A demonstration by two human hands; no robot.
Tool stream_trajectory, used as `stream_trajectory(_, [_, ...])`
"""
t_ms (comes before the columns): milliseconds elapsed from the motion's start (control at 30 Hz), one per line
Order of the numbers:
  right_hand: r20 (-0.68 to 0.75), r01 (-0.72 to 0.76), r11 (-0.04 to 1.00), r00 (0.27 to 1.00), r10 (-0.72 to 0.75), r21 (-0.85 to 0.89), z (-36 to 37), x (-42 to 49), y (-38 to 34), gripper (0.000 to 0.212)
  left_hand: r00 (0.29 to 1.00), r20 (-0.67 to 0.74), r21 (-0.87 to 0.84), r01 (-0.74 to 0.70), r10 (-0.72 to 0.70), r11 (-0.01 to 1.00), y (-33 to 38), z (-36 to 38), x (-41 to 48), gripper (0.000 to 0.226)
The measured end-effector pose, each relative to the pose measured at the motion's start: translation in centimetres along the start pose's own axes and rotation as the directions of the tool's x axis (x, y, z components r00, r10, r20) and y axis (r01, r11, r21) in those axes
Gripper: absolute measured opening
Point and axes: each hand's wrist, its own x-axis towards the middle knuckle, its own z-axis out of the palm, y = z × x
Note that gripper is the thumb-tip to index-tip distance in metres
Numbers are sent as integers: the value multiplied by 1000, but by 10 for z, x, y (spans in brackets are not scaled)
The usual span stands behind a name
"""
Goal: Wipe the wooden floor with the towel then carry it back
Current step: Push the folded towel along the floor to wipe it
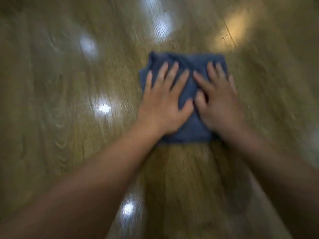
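A blue towel (189, 133) lies folded and flat on the wooden floor (60, 94), a little right of the middle of the view. Both palms press down on it side by side. My left hand (164, 102) covers its left half, fingers spread and pointing away from me. Over the right half lies my right hand (219, 104), also flat with fingers apart. The thumbs nearly touch over the towel's middle. Neither hand curls around the cloth. The whole view is blurred by motion.
Brown floorboards run away from me on every side. Bright spots of reflected light (103, 108) sit on the floor to the left and behind the towel. A darker streak of floor (189, 178) stretches from the towel toward me between my forearms.
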Motion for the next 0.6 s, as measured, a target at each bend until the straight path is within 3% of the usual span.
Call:
stream_trajectory(133, [-18, 56, 995, 998, -57, -87, -7, 131, 30, 58, 997, -2, 47, 75, -75, 996, -24, 4, 114, 71])
stream_trajectory(300, [4, 99, 991, 995, -99, -86, -7, 163, 31, 65, 992, -7, 64, 125, -125, 990, -26, 3, 140, 72])
stream_trajectory(433, [66, 54, 986, 997, -44, -157, -14, 111, 23, 61, 991, 69, 87, 110, -116, 990, 1, -5, 96, 68])
stream_trajectory(600, [85, 78, 981, 994, -64, -176, -12, -91, 32, 70, 994, 105, -25, 12, -9, 1000, 66, -5, -79, 73])
